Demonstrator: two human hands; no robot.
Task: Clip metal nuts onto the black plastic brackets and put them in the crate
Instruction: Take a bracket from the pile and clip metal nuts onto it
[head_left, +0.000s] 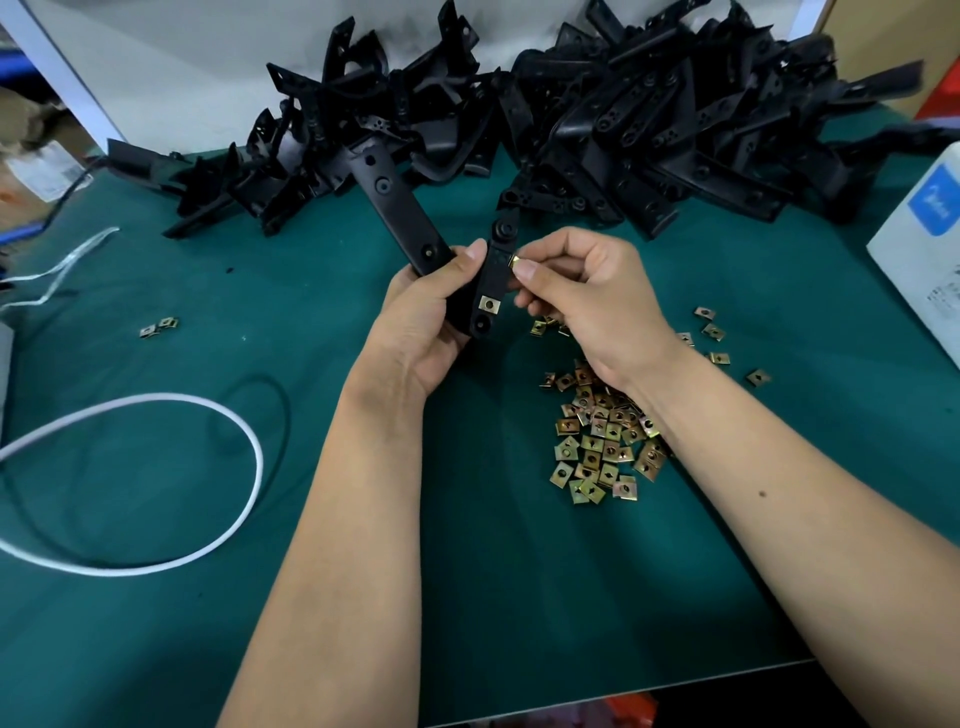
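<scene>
My left hand (426, 312) grips a black plastic bracket (395, 208) with two arms above the green table. One metal nut (489, 304) sits clipped on the bracket's lower arm. My right hand (582, 291) pinches another metal nut (517, 260) between thumb and forefinger against the edge of that same arm. A heap of loose brass-coloured nuts (602, 441) lies on the table under my right wrist. The crate is not in view.
A big pile of black brackets (623, 130) fills the back of the green table (156, 364). A white cable loop (156, 519) lies at the left, two stray nuts (158, 327) near it. A white box (924, 249) stands at the right edge.
</scene>
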